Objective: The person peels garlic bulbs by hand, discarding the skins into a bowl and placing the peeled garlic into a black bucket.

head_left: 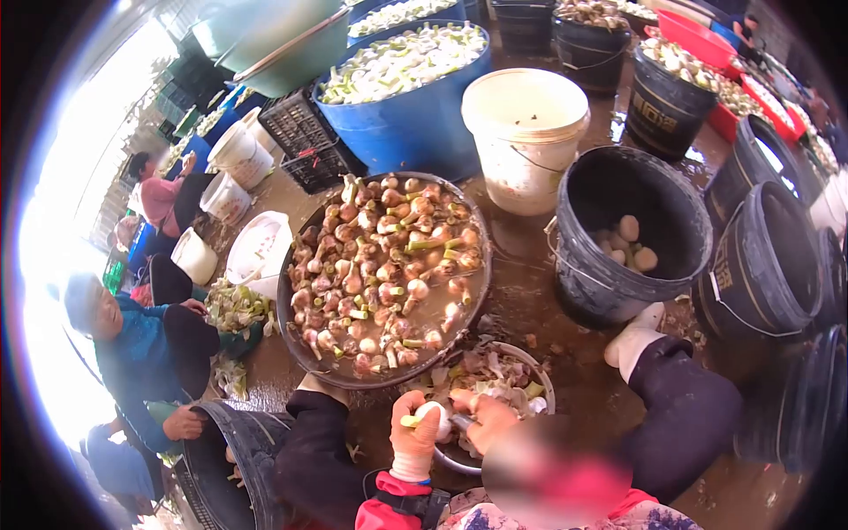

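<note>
My left hand (413,437) is closed around a white peeled garlic bulb (435,422) with a short green stem stub. Against the bulb, my right hand (490,424) grips a small knife (460,422), its blade partly hidden. Both hands are over a basin (549,393) of skins and trimmings (484,375). Just beyond it stands a wide dark tub (344,381) of muddy water, heaped with unpeeled garlic bulbs (353,278) with cut stems. To the right, a black bucket (587,278) has several peeled bulbs (629,231) at its bottom.
A white bucket (521,172) and a blue vat (389,137) of trimmed garlic stand behind the tub, by black crates (305,132). More black buckets (760,265) stand at right. A co-worker (141,344) sits at left beside another black bucket (221,459). The floor (548,327) is wet.
</note>
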`<state>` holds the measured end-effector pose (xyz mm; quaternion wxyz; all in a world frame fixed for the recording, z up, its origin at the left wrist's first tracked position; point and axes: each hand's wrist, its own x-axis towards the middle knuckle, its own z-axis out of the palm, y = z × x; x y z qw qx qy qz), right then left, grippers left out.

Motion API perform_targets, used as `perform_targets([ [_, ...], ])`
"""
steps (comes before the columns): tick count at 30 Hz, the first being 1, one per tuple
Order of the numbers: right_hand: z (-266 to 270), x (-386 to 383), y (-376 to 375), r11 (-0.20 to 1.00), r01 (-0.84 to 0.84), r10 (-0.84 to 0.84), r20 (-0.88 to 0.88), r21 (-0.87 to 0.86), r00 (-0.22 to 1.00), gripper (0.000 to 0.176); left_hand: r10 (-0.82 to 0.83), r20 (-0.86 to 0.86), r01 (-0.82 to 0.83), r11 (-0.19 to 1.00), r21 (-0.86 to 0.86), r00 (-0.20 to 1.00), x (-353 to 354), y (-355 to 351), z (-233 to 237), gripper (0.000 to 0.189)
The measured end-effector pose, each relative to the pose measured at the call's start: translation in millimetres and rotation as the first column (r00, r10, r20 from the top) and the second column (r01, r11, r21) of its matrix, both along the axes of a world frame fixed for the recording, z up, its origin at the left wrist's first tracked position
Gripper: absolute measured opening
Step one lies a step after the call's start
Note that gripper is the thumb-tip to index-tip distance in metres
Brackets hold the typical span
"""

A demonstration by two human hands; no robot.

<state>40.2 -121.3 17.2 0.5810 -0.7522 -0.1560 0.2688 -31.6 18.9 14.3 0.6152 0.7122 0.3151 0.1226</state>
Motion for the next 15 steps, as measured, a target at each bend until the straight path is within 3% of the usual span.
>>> perform_targets([
  [2,-4.0,-7.1,5.2,0.993,0.01,0.014,0.194,-0.121,0.981,0.046,-0.039,-0.067,0.066,0.875,0.48,0.997,4.8,-15.3,-7.5,0.046],
  [3,-5.6,-6.0,6.3,0.973,-0.025,0.063,0.16,-0.23,0.985,0.051,-0.085,-0.02,0.079,0.783,0.617,0.996,4.9,-17.8,-12.4,0.041],
  [4,-13.0,-6.4,5.6,0.973,-0.018,0.055,0.157,-0.229,0.986,0.051,-0.093,-0.024,0.088,0.782,0.617,0.995,4.8,-18.1,-11.7,0.041],
  [5,-23.3,-6.1,5.0,0.997,0.078,-0.076,0.102,-0.021,0.992,0.049,-0.045,0.036,0.036,0.974,0.222,0.998,5.7,-17.1,-10.5,0.039],
  [6,-30.7,-7.2,2.8,0.966,0.186,-0.193,0.021,0.18,0.981,0.047,0.025,0.064,-0.011,0.976,-0.219,0.998,7.1,-16.1,-9.0,0.038],
  [7,-27.0,-1.1,0.6,0.96,0.225,-0.215,-0.077,0.167,0.974,0.041,0.106,0.153,0.003,0.812,-0.583,0.983,10.1,-16.5,1.0,0.031],
  [8,-32.0,5.4,-4.2,0.942,0.257,-0.259,-0.017,0.215,0.966,0.035,0.109,0.214,0.021,0.849,-0.528,0.971,7.8,-17.5,3.5,0.039],
  [9,-34.2,10.3,-13.2,0.833,0.356,-0.213,-0.348,0.422,0.913,0.035,0.199,0.23,0.001,0.753,-0.658,0.953,8.9,-14.1,3.5,0.042],
  [10,-30.1,16.7,-21.8,0.67,0.495,-0.062,-0.623,0.553,0.779,0.035,0.293,0.231,-0.01,0.638,-0.77,0.928,10.0,-8.8,2.6,0.045],
  [12,2.8,29.7,-38.0,0.819,0.264,-0.215,-0.154,0.509,0.964,0.037,0.302,0.2,-0.016,0.587,-0.81,0.932,9.8,6.6,0.7,0.051],
  [13,-6.0,31.2,-39.8,0.701,0.313,-0.117,-0.33,0.64,0.937,0.037,0.312,0.202,0.029,0.479,-0.877,0.928,6.7,14.5,-2.9,0.051],
  [14,-8.5,33.9,-40.8,0.479,0.513,0.043,-0.603,0.712,0.797,0.038,0.322,0.202,0.077,0.362,-0.929,0.925,3.5,22.1,-8.4,0.052],
  [15,-9.3,37.5,-45.7,0.44,0.557,0.083,-0.649,0.705,0.756,0.036,0.346,0.214,0.108,0.3,-0.948,0.913,-0.8,30.3,-18.6,0.052],
])
